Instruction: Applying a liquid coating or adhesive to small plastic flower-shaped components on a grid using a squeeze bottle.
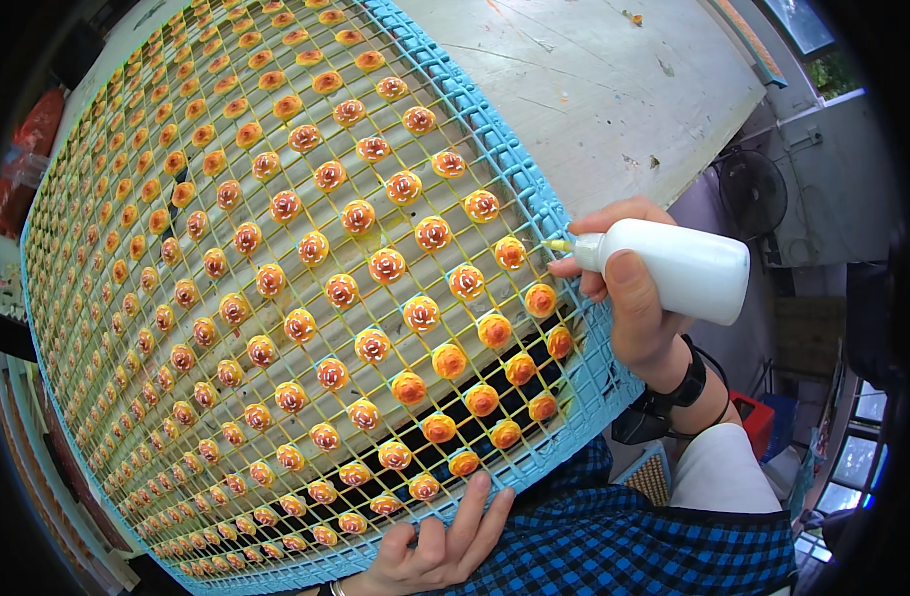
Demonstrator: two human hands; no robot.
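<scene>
A blue-rimmed wire mesh rack [494,149] slants across most of the view. Rows of small rose-shaped pieces [386,265] in orange, yellow and red sit on its grid. Many bear white strokes on their petals, while others, such as a plain rose piece [449,361] at the near right, show none. In my right hand [638,298] is a white squeeze bottle [678,270], tilted on its side. Its narrow yellowish tip points left, close beside a rose piece [511,252] near the right rim. My left hand [440,541] grips the rack's near rim, fingers over its edge.
A pale, paint-marked table [614,84] lies under and beyond the rack. At the right stand a dark fan [753,191] and a red crate [753,422]. Another small woven rack [649,477] is below my right forearm. A red bag [33,149] is at the far left.
</scene>
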